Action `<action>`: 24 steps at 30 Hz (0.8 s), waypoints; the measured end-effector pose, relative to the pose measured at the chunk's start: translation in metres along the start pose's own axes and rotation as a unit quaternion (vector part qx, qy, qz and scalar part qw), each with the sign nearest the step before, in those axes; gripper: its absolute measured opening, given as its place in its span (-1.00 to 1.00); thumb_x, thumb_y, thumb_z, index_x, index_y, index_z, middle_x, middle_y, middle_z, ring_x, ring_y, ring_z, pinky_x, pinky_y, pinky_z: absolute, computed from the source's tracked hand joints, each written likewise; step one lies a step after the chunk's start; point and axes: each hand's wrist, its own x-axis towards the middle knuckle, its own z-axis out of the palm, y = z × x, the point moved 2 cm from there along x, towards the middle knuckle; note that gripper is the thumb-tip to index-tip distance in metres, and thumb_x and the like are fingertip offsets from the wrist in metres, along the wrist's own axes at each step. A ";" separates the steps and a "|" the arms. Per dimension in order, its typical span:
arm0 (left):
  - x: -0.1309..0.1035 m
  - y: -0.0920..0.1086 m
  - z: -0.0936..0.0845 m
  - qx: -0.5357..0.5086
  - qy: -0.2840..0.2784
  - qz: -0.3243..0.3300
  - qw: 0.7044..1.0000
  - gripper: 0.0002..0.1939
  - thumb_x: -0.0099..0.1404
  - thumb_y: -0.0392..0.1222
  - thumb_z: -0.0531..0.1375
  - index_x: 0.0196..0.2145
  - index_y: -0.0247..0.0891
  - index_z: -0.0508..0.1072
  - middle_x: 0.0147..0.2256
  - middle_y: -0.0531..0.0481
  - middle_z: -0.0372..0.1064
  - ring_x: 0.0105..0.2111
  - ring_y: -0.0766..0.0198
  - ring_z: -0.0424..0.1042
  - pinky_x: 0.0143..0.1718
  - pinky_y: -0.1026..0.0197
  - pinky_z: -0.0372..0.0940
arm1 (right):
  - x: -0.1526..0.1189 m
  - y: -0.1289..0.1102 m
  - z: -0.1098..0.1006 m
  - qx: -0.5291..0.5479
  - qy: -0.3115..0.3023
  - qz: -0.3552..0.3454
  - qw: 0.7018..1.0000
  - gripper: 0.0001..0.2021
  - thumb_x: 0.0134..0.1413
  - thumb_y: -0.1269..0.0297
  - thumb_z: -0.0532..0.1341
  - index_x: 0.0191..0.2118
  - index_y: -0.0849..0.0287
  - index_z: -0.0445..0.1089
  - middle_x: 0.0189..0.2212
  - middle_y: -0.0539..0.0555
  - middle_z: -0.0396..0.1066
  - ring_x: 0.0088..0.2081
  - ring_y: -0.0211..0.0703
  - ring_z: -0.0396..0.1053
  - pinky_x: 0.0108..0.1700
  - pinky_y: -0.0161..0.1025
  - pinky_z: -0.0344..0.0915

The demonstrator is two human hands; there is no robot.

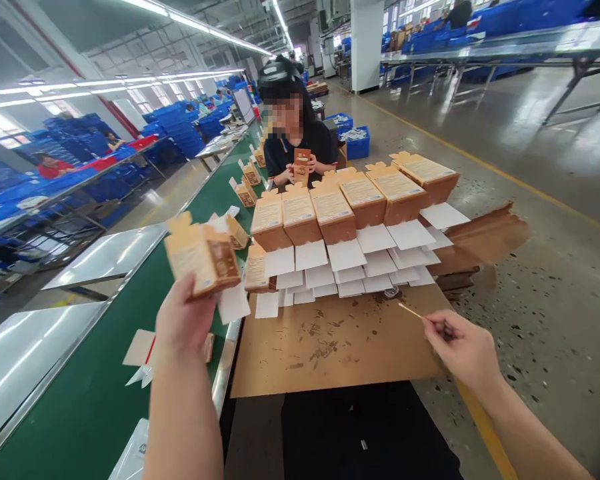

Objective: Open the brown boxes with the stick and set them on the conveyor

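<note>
My left hand (pixel 190 313) grips a brown and cream carton (pixel 200 257) above the edge of the green conveyor belt. The carton's toothed flap points up and a white flap hangs from its lower right. In my right hand (pixel 460 340), thumb and fingers pinch a thin stick (pixel 410 309) with a pale tip, perhaps a cotton swab, over the cardboard-topped table (pixel 340 353). Beyond both hands stand stacked rows of similar cartons (pixel 333 210), their white flaps facing me. A small ring-like thing (pixel 391 291) lies at the foot of the stack.
The green conveyor belt (pixel 100 380) runs along my left, with several cartons (pixel 245 192) on it. A co-worker (pixel 325 143) across the stack holds a carton. Brown cardboard sheets (pixel 480 233) jut out at right. Blue crates (pixel 355 142) stand on the floor behind.
</note>
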 end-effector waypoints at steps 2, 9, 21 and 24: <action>-0.039 -0.007 -0.024 -0.004 0.010 -0.020 1.000 -0.26 0.13 0.03 0.64 0.27 -0.03 0.74 0.28 -0.13 0.76 0.58 -0.36 0.48 0.68 -0.41 0.31 | 0.020 -0.004 -0.003 -0.027 -0.034 -0.011 0.999 -0.69 0.35 -0.04 0.29 -0.37 0.01 0.54 -0.51 0.07 0.57 -0.47 -0.09 0.52 -0.34 -0.21 0.46; -0.147 -0.131 -0.068 -0.001 0.043 -0.209 0.977 -0.03 -0.11 0.12 0.82 0.25 -0.07 0.73 0.23 -0.27 0.77 0.37 -0.49 0.68 0.44 -0.43 0.59 | 0.067 -0.011 0.019 -0.161 -0.133 -0.069 0.976 -0.79 0.29 0.37 0.25 -0.39 -0.03 0.32 -0.53 -0.02 0.47 -0.47 -0.08 0.44 -0.33 -0.22 0.26; -0.177 -0.187 -0.047 0.007 0.015 -0.195 0.981 -0.09 -0.02 0.12 0.84 0.20 -0.15 0.66 0.22 -0.28 0.76 0.30 -0.28 0.73 0.39 -0.23 0.60 | 0.041 -0.011 0.009 -0.104 -0.112 -0.048 0.987 -0.81 0.40 0.20 0.29 -0.32 0.00 0.51 -0.51 0.01 0.51 -0.49 -0.11 0.46 -0.37 -0.21 0.34; -0.183 -0.188 -0.035 0.027 0.048 -0.151 0.987 -0.02 -0.01 0.22 0.83 0.26 -0.11 0.61 0.22 -0.26 0.75 0.27 -0.21 0.75 0.37 -0.18 0.60 | -0.018 -0.020 0.031 0.042 -0.171 -0.050 0.983 -0.72 0.49 0.05 0.27 -0.26 0.01 0.63 -0.47 0.05 0.61 -0.53 -0.09 0.47 -0.45 -0.19 0.40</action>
